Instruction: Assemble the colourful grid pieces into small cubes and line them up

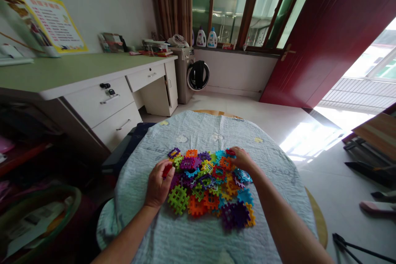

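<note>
A heap of colourful interlocking plastic blocks [206, 175], flat squares with notched edges, lies on the cloth-covered round table. At the left side of the heap, my left hand [157, 185] is closed with thumb and fingers around a red block [167, 170]. My right hand [243, 159] reaches over the far right edge of the heap, its bent fingers on another red block [229, 153]; its fingertips are partly hidden. A green block [178, 200] lies near my left wrist. Dark purple blocks [235, 215] are at the near right of the heap.
A pale blue cloth [198, 132] covers the table. Beyond stand a white desk [102, 99] with drawers and a washing machine [185, 74] with its door open. A red door [312, 45] is at the right. A bin [69, 210] stands at lower left, a black tripod leg [355, 247] at lower right.
</note>
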`<action>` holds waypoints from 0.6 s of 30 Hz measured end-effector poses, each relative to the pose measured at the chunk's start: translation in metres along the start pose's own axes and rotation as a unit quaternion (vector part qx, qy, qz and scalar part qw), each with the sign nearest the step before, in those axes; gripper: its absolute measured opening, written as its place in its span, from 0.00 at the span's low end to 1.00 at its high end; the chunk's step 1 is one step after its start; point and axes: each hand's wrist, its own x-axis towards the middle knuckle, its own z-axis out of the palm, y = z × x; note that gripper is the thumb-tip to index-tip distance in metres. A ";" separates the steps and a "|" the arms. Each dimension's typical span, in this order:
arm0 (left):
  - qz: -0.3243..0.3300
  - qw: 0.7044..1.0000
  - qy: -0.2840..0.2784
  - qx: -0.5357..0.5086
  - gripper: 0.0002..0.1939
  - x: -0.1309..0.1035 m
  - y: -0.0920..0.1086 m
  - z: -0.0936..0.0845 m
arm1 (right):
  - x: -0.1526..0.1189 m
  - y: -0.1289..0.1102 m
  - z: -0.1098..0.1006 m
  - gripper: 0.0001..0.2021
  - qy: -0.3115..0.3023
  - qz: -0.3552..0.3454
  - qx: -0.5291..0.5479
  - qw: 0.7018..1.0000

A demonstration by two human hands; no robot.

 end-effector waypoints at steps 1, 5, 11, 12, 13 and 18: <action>-0.001 1.000 0.000 -0.001 0.16 0.000 0.000 0.000 | 0.000 -0.001 0.001 0.17 -0.004 -0.002 -0.001 1.000; 0.000 1.000 0.002 -0.002 0.16 0.001 -0.002 0.001 | -0.010 -0.004 0.003 0.13 -0.018 -0.018 0.003 1.000; -0.007 1.000 0.002 -0.008 0.16 -0.001 -0.002 0.002 | -0.028 -0.011 -0.002 0.14 -0.020 -0.049 0.050 0.997; -0.009 1.000 0.005 -0.007 0.16 -0.001 -0.001 0.001 | -0.030 -0.009 -0.006 0.14 -0.006 -0.053 0.075 0.996; -0.009 1.000 0.006 -0.003 0.16 -0.001 -0.001 0.000 | -0.032 -0.004 -0.011 0.14 0.015 -0.054 0.103 0.993; 0.018 0.998 -0.015 0.057 0.20 0.018 -0.007 -0.005 | -0.058 0.051 -0.036 0.16 0.136 0.044 0.183 0.973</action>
